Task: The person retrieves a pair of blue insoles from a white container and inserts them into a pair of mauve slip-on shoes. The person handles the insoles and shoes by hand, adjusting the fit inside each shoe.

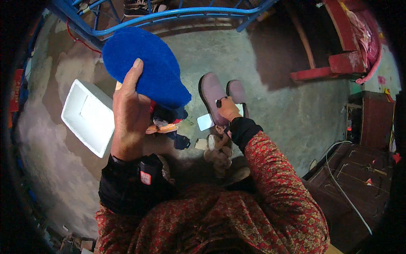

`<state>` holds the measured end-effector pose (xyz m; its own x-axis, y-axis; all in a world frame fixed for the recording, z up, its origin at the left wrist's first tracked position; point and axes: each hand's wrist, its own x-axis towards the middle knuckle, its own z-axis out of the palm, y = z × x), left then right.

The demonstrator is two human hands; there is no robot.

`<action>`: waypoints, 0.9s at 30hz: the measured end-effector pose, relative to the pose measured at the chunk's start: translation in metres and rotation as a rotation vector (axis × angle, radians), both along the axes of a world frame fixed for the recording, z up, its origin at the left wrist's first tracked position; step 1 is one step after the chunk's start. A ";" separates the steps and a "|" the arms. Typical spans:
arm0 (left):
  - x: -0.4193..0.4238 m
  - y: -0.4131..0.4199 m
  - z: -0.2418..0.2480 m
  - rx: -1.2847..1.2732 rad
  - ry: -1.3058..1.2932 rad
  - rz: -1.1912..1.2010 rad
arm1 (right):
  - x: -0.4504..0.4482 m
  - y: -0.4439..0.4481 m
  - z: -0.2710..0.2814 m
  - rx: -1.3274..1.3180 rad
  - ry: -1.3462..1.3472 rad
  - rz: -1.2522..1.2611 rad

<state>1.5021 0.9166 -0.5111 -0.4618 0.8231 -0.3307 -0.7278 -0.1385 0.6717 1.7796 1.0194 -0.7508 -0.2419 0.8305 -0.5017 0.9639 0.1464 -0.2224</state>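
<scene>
My left hand [130, 117] grips a blue felt-like piece [144, 66], its thumb lying across the near face; the other fingers are mostly hidden behind it. On the right, my right hand [229, 109] is at a pair of pinkish slippers [212, 95], with the fingers around a small dark thing that I cannot identify. A white card-like piece [205, 122] lies beside the left slipper. Close below the slippers is a heap of brown and beige pieces [219, 157]. Dark, red and orange cloth-like items [163, 125] lie under the blue piece, partly covered by my left hand.
A white foam box [88, 117] stands on the concrete floor at the left. Blue metal tubing [177, 12] runs across the top, with shoes [139, 9] behind it. Red wooden furniture [345, 63] is at upper right; a dark cabinet [355, 181] with a pale cable stands lower right.
</scene>
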 end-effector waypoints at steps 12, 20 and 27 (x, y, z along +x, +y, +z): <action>0.002 -0.002 0.005 -0.106 0.277 -0.098 | -0.029 -0.015 -0.015 0.013 0.039 -0.273; -0.002 -0.007 0.000 -0.138 0.497 -0.107 | -0.022 -0.011 -0.020 -0.029 0.063 -0.070; 0.005 -0.005 0.005 -0.055 0.281 -0.080 | -0.029 -0.021 0.002 0.015 -0.147 0.279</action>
